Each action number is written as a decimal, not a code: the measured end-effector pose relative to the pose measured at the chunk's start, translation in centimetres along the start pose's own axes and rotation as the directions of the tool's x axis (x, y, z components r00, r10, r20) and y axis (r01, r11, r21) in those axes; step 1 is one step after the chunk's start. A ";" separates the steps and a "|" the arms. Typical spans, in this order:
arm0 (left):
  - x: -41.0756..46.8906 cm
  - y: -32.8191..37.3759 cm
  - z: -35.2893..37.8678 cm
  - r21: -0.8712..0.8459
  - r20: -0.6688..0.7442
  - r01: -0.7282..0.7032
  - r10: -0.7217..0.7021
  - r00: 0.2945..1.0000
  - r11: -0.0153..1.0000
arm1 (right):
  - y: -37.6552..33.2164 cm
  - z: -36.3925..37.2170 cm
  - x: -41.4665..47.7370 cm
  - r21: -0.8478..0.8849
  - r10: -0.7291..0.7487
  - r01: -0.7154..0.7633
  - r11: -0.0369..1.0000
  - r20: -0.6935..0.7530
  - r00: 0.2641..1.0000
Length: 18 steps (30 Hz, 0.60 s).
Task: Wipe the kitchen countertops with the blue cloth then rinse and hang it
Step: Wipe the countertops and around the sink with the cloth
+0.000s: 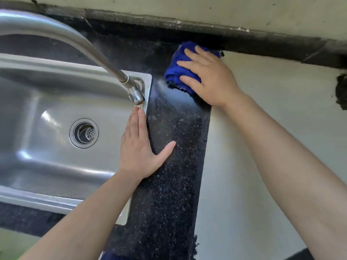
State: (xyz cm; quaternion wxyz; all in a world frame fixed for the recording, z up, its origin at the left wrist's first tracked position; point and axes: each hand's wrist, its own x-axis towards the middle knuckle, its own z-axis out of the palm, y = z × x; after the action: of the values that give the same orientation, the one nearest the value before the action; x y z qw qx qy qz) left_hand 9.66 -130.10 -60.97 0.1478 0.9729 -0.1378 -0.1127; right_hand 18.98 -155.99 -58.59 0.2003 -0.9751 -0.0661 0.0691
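Blue cloth point(179, 72): bunched at worktop point(174, 166) back corner | right hand point(210, 77): fingers spread, pressing flat to scrub | left hand point(139, 147): flat on sink point(37, 102) rim, likely bracing | rinse, hang pending

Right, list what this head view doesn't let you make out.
Head view:
Blue cloth: mostly under the right hand; its full size is hidden.
Countertop beneath the cloth: covered, so clean or dirty is unknown.
Faucet: spout end cut off by the left edge.
Sink: left part cut off by that edge.
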 end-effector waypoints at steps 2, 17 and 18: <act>0.1 0.1 0.1 0.000 0.008 -0.007 0.007 1.000 1.000 | 2.5 -0.7 -2.7 0.002 0.062 -0.062 0.998 -0.041 0.997; 0.6 0.2 0.1 0.006 -0.003 -0.017 0.017 1.000 1.000 | -7.9 2.2 10.5 -0.050 -0.179 0.185 0.981 0.110 0.978; 0.5 0.2 0.1 0.015 -0.003 -0.016 0.016 1.000 1.000 | -7.7 2.2 10.4 -0.052 -0.181 0.187 0.981 0.108 0.978</act>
State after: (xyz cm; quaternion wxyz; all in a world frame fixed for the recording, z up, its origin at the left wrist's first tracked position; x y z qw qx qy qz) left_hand 10.08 -130.50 -61.13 0.1413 0.9730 -0.1462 -0.1092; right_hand 28.04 -146.45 -58.66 0.1719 -0.9656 -0.1684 0.0981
